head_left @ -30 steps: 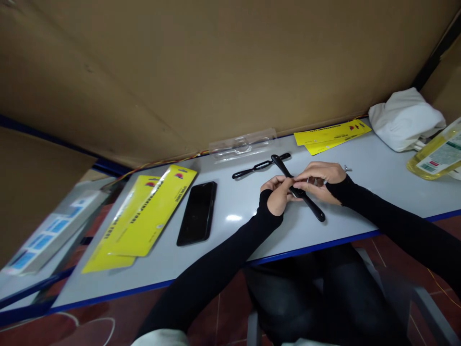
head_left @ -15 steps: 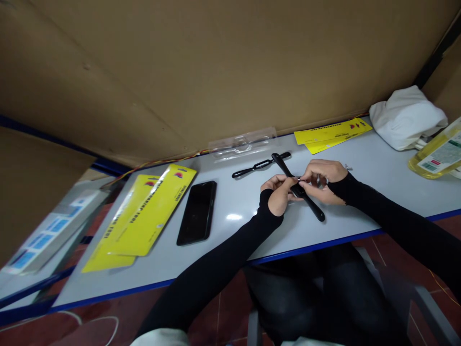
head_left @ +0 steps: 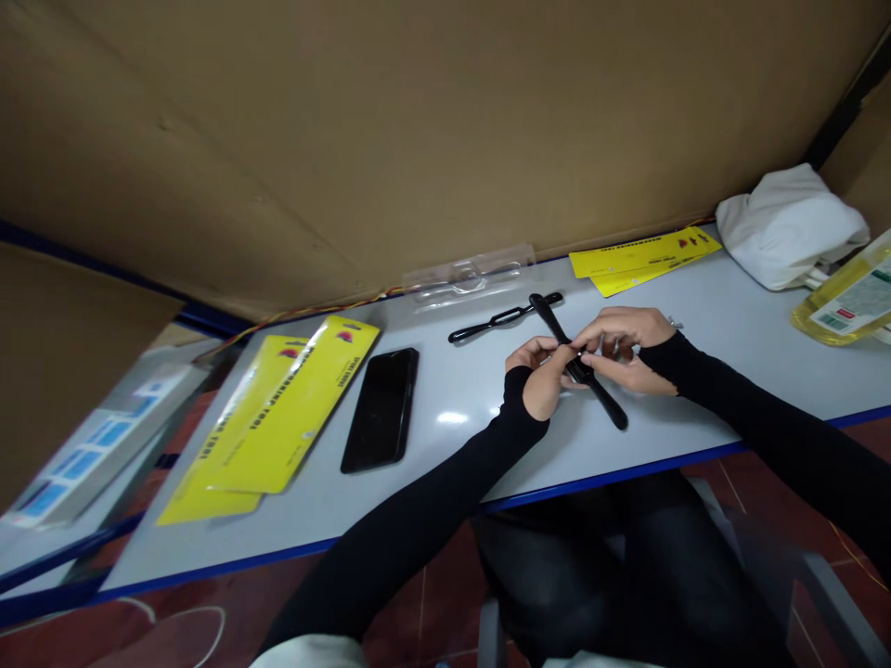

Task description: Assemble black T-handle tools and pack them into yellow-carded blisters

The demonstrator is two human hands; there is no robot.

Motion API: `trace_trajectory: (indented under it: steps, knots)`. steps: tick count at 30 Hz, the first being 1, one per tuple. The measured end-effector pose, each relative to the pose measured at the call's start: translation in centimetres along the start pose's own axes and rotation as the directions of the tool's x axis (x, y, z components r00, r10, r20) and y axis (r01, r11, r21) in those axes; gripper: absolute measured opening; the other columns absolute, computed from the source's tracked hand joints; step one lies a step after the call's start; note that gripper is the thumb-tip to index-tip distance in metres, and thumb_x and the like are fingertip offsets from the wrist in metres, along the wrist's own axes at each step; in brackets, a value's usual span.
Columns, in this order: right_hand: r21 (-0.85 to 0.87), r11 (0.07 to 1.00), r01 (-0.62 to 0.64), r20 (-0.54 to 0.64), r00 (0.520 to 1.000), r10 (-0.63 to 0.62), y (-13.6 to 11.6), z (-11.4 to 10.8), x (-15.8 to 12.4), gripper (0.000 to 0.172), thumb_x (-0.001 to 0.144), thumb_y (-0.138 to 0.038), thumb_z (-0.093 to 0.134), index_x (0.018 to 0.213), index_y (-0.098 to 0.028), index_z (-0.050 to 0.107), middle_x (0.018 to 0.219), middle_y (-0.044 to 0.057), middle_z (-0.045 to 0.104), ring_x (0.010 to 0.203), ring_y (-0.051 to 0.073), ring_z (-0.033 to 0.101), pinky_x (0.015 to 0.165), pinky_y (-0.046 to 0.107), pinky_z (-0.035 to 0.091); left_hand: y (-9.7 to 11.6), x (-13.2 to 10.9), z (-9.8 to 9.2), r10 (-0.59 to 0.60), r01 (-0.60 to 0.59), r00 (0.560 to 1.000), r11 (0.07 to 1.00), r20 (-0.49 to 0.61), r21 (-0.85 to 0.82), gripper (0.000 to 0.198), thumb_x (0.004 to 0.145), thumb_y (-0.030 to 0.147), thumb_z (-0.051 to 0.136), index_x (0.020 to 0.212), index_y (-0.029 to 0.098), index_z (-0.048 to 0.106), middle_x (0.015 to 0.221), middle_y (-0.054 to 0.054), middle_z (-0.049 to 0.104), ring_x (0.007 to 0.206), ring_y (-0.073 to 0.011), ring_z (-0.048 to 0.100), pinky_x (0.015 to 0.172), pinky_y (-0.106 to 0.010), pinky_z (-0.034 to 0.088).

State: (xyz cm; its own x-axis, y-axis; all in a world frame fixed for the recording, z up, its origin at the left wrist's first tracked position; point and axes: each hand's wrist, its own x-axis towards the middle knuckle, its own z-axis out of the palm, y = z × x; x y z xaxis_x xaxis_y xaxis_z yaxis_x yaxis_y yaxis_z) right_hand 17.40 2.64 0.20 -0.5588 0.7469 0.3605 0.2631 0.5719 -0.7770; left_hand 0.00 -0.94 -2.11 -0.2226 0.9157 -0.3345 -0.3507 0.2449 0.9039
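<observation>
A black two-handled spokeshave [head_left: 607, 403] is tilted across the table's front half, its far handle pointing up and left. My left hand [head_left: 541, 376] is closed round its middle, the thumb lying on top. At the same spot my right hand [head_left: 626, 345] pinches a small shiny part [head_left: 581, 353] against the tool's centre; its exact kind is too small to tell. Fingers hide much of the middle. Behind my left hand lies a second black spokeshave body [head_left: 506, 318] with an open slot at its centre.
A black phone [head_left: 380, 410] lies left of my hands, beside yellow printed cards [head_left: 296, 408]. More yellow cards [head_left: 640, 258] and a clear plastic tray [head_left: 470, 276] are along the back. At right are a white cloth bundle [head_left: 790, 227] and a bottle of yellow liquid [head_left: 845, 297]. Small metal bits [head_left: 677, 324] lie behind my right wrist.
My right fingers have shifted slightly at the spokeshave's centre, and my left thumb has turned a little over it. The other things stay where they were.
</observation>
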Motion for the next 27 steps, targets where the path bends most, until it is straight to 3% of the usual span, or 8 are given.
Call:
trace_trajectory:
  steps: [7,15,21,24,27]
  knots:
    - [-0.162,0.974,0.158,-0.032,0.986,-0.166,0.14,-0.06,-0.25,0.015,0.096,-0.024,0.069,0.103,-0.022,0.082,0.089,0.002,0.071,0.056,0.007,0.054,0.052,0.023,0.042,0.17,0.03,-0.11,-0.006,0.006,1.000,1.000,0.002,-0.002,0.032,0.060,0.021,0.087,0.076,0.016,0.060,0.067,0.001,0.068,0.051,-0.0165,0.068,0.046,-0.028,0.059]
    - [-0.164,0.981,0.106,-0.014,0.994,-0.110,0.64,0.02,-0.12,0.012,0.093,-0.030,0.074,0.098,-0.025,0.084,0.084,0.002,0.074,0.060,0.011,0.056,0.053,0.026,0.044,0.30,0.08,-0.02,-0.036,0.035,0.999,0.999,-0.012,-0.002,0.032,0.060,0.018,0.085,0.077,0.017,0.058,0.063,0.003,0.065,0.048,-0.0157,0.066,0.049,-0.031,0.062]
    - [-0.130,0.990,0.054,0.079,0.996,-0.044,0.74,-0.21,-0.02,0.023,0.094,-0.040,0.076,0.107,-0.022,0.083,0.086,0.003,0.078,0.064,0.011,0.062,0.058,0.024,0.048,0.63,-0.37,0.25,-0.014,0.015,1.000,0.999,-0.016,0.032,0.028,0.059,0.020,0.080,0.076,0.016,0.059,0.061,0.001,0.067,0.044,-0.0168,0.065,0.043,-0.029,0.059]
    - [-0.118,0.992,0.039,0.048,0.998,-0.034,0.86,-0.17,0.00,0.029,0.091,-0.048,0.078,0.104,-0.023,0.083,0.083,0.002,0.078,0.062,0.011,0.061,0.057,0.023,0.048,0.73,-0.49,0.39,-0.020,0.021,0.999,0.999,-0.026,0.044,0.025,0.058,0.020,0.078,0.073,0.016,0.059,0.060,0.001,0.067,0.042,-0.0167,0.064,0.042,-0.030,0.059]
    - [-0.083,0.996,0.014,0.056,0.998,-0.009,0.64,-0.36,-0.17,0.030,0.089,-0.045,0.080,0.108,-0.022,0.083,0.084,0.003,0.078,0.060,0.010,0.060,0.053,0.022,0.047,0.74,-0.48,0.44,-0.017,0.018,1.000,1.000,-0.014,0.024,0.024,0.058,0.021,0.078,0.071,0.016,0.059,0.061,-0.001,0.068,0.045,-0.0162,0.064,0.042,-0.029,0.058]
